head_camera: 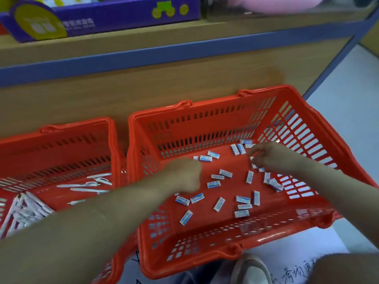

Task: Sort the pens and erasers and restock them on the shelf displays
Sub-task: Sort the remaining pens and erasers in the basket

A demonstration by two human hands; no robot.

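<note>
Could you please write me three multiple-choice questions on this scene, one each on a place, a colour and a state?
1. Where do the loose erasers lie?
A) in the right basket
B) on the floor
C) in a drawer

2. What colour is the display box on the shelf?
A) green
B) purple
C) black

3. How do the fingers of the left hand lie?
A) spread flat
B) pointing upward
C) curled into a fist

Answers:
1 A: they are scattered over its floor, while the left basket holds pens.
2 B: its front is purple with yellow-green marks.
3 C: the knuckles are bunched just above the erasers.
</note>
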